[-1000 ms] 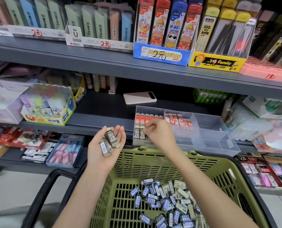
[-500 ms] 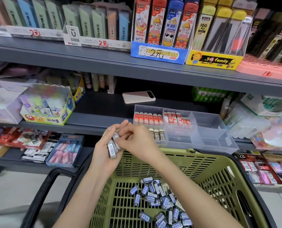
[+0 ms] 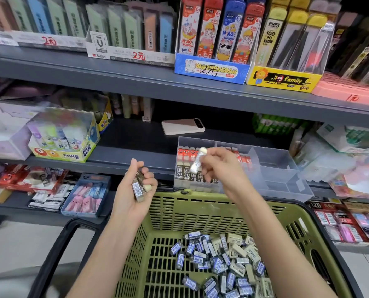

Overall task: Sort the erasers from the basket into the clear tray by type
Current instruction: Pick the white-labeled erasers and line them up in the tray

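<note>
Grey metal shelves (image 3: pixel 136 157) stacked with shop stationery fill the background. The clear tray (image 3: pixel 276 168) sits at the front edge of the middle one, just behind the far rim of the green basket (image 3: pixel 179 204).

The right hand (image 3: pixel 221 167) has its fingers pressed together in a pinch on a single eraser (image 3: pixel 197 161). The eraser stands roughly upright with its pale end up, and it is too blurred for its sleeve to be read. It hangs in front of the tray's left compartment, just above the front row of 2B erasers (image 3: pixel 186 175). I judge a one-piece pinch is used because each eraser must be slotted on end between close neighbours.

The left hand (image 3: pixel 136 191) lies palm up beside the tray. Its fingers (image 3: pixel 149 175) curl round a small bundle of erasers (image 3: pixel 138 187) in grey sleeves. It probably serves as a ready stock kept near the tray, so the right hand has only a short way to travel.

In the tray, red-sleeved erasers (image 3: pixel 186 152) stand along the back of the left compartment and the 2B ones stand in front, so each type has its own row. More red sleeves show in the next compartment.

Below, a loose heap of erasers (image 3: pixel 222 260), blue-labelled and cream, lies in the basket's right half. Much sorting seems left to do.
</note>
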`<state>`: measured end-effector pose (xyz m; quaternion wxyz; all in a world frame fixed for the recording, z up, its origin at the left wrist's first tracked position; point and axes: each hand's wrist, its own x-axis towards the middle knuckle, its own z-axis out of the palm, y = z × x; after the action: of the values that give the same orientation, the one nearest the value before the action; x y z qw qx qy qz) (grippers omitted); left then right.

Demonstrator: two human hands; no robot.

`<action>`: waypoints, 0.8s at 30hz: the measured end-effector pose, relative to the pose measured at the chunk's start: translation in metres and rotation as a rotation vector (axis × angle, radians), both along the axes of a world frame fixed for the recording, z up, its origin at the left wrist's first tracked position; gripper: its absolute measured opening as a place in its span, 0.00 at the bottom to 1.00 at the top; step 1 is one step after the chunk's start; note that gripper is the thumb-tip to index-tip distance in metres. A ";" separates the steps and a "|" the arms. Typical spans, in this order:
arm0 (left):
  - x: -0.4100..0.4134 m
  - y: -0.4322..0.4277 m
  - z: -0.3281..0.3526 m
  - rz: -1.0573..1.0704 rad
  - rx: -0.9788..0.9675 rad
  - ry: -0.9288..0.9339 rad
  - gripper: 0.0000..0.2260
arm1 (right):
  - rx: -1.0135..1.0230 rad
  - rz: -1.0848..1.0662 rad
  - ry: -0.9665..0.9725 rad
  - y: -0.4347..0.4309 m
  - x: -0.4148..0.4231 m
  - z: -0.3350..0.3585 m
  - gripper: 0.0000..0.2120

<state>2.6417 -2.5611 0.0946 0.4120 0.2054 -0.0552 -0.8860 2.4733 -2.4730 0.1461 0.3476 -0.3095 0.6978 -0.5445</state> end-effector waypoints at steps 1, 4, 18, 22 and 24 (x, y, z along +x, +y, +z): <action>0.000 -0.001 0.000 0.002 -0.021 -0.035 0.09 | 0.044 -0.012 0.055 -0.001 -0.010 -0.001 0.02; -0.001 -0.002 -0.001 0.001 -0.058 -0.085 0.08 | 0.222 0.037 0.187 -0.012 -0.022 -0.007 0.03; -0.002 0.001 0.001 -0.057 -0.083 -0.001 0.11 | 0.159 -0.007 0.874 -0.015 0.017 -0.017 0.05; -0.003 0.005 0.001 -0.093 -0.174 -0.006 0.11 | 0.003 0.169 0.562 -0.009 0.065 -0.017 0.05; -0.003 0.008 0.002 -0.126 -0.211 -0.017 0.11 | 0.033 0.217 0.603 -0.009 0.078 -0.021 0.04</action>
<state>2.6384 -2.5531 0.0962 0.3744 0.1644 -0.1643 -0.8977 2.5513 -2.4823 0.1251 0.1863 -0.5237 0.7410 -0.3767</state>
